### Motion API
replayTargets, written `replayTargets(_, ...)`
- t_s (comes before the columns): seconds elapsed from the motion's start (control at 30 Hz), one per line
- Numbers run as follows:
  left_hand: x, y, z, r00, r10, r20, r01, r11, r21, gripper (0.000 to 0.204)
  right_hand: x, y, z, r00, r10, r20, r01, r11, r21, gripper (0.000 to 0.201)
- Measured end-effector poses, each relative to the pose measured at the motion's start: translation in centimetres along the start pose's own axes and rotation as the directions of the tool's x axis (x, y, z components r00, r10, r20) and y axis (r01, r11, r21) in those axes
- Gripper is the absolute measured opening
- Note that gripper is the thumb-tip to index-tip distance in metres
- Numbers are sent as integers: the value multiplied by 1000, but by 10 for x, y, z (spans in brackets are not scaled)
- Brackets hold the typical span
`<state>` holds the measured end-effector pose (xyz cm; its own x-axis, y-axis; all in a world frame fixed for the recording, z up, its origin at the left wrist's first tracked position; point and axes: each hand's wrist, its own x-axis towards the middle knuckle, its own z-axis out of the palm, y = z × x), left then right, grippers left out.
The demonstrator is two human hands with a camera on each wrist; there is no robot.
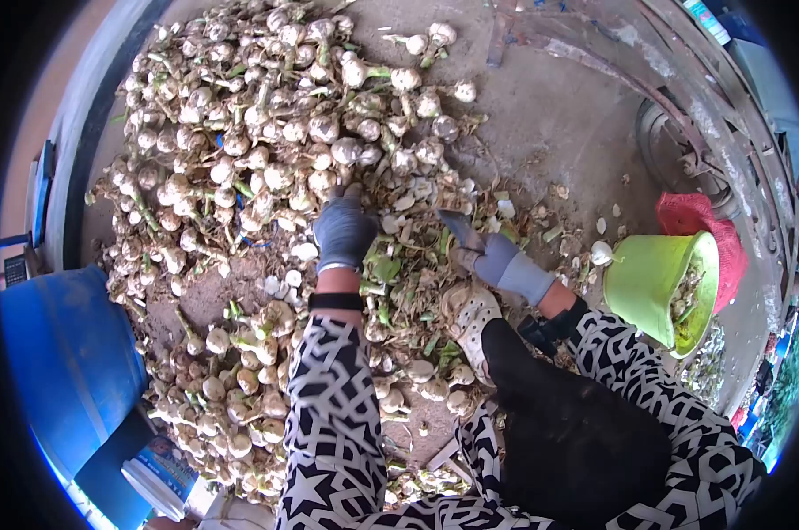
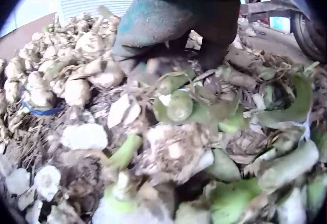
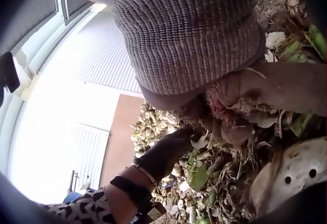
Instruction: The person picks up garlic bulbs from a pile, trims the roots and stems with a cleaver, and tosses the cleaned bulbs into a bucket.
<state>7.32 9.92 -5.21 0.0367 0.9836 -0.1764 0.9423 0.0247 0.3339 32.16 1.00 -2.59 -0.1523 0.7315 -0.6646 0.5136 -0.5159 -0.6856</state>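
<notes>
Garlic bulbs with cut stalks lie in a wide heap on the ground. My left hand, in a dark grey glove, reaches down to the heap's near edge, its fingertips beside a bulb. In the left wrist view the fingers bend down among bulbs and trimmings; I cannot tell whether they grip one. My right hand, in a lighter grey glove, holds a knife, its blade pointing toward the left hand. A thick brown handle shows by that hand in the right wrist view.
Peelings and green stalk pieces cover the ground between the hands, close to a clog. A lime-green bucket with scraps and a red mesh sack stand right. At left is a blue barrel; more bulbs lie nearer me.
</notes>
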Motion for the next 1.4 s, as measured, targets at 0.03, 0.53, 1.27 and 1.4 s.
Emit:
replayTargets(0.03,5,9,4,996,-66,64,56,987,151,40,0,1,-2,1000,3,-9,-3,1000,-6,35)
replayTargets(0.53,-90,37,-14,996,51,-77,-92,645,-759,16,-14,-74,-6,856,-516,-13,422,713,-560,19)
replayTargets(1.27,-134,81,-42,983,-157,94,80,-93,-992,64,4,-41,12,969,-221,113,93,744,662,22)
replayTargets(1.4,-138,67,-44,997,-53,47,48,12,-999,67,-19,-59,-4,719,-674,-170,648,738,-186,23)
